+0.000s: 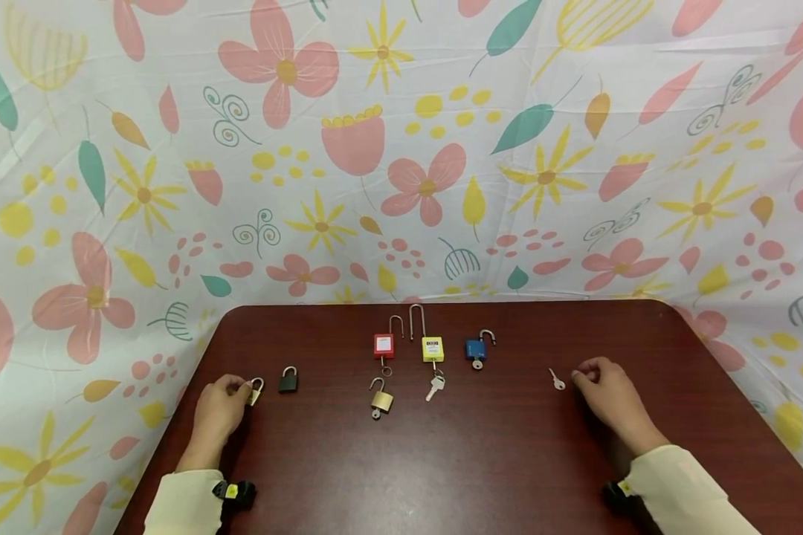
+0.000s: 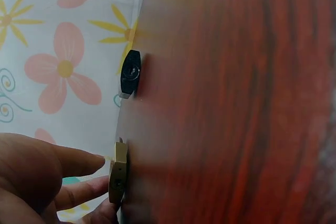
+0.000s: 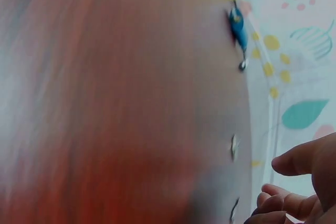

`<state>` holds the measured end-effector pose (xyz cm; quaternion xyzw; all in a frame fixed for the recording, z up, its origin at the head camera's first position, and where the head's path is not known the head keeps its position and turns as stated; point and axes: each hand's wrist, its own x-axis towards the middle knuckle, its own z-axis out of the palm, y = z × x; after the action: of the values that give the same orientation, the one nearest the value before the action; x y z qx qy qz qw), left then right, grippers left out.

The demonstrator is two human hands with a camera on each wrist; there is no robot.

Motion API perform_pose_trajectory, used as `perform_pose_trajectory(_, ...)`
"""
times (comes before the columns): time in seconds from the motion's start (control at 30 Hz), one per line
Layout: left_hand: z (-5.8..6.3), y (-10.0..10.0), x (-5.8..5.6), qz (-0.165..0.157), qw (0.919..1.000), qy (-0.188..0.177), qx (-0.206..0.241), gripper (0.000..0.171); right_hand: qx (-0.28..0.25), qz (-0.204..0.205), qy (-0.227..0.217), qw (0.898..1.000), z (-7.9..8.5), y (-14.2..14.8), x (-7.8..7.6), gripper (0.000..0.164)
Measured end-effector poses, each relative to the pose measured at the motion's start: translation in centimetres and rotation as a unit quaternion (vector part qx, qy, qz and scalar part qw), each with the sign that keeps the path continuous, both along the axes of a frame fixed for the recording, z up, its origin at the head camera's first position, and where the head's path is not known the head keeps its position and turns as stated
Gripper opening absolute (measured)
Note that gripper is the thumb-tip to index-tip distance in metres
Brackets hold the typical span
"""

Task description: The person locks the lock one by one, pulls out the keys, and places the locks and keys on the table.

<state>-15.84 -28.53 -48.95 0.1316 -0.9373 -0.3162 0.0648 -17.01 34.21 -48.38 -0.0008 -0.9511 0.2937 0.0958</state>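
Note:
At the table's left, my left hand (image 1: 221, 405) has its fingertips right at a small brass padlock (image 1: 255, 391). In the left wrist view that padlock (image 2: 118, 171) stands on edge beside the fingers, with a small gap at the upper fingertip. A black padlock (image 1: 288, 380) lies just to its right. On the other side, my right hand (image 1: 609, 390) rests by a silver key (image 1: 558, 382), fingers loosely bent and holding nothing. The right wrist view has the key (image 3: 234, 147) apart from the fingertips, and a thin metal piece (image 3: 234, 211) lower down.
Mid-table are a red padlock (image 1: 384, 346), a yellow padlock (image 1: 433, 349) with a long shackle and a hanging key (image 1: 435, 388), a blue padlock (image 1: 476, 349) and another brass padlock (image 1: 382, 402). Their shackles are open. A floral cloth (image 1: 428, 245) hangs behind the brown table (image 1: 482, 461).

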Motion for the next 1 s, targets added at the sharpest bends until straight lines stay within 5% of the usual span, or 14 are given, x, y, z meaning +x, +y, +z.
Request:
perform_pose_trajectory(0.37, 0.4, 0.1, 1.0, 0.014, 0.9992, -0.011, 0.037, 0.027, -0.023, 0.064, -0.01, 0.998, 1.2, -4.9, -0.6, 0.025)
perform_pose_trajectory(0.67, 1.2, 0.9, 2.6, 0.034, 0.9979, -0.023, 0.05, 0.031, -0.037, 0.085, -0.026, 0.995, 0.9, -8.5, -2.1, 0.022)
perform_pose_trajectory(1.0, 2.5, 3.1, 3.9, 0.012, 0.9962, -0.024, 0.083, 0.025, -0.02, 0.08, -0.065, 0.994, -0.2, -11.2, -4.2, 0.034)
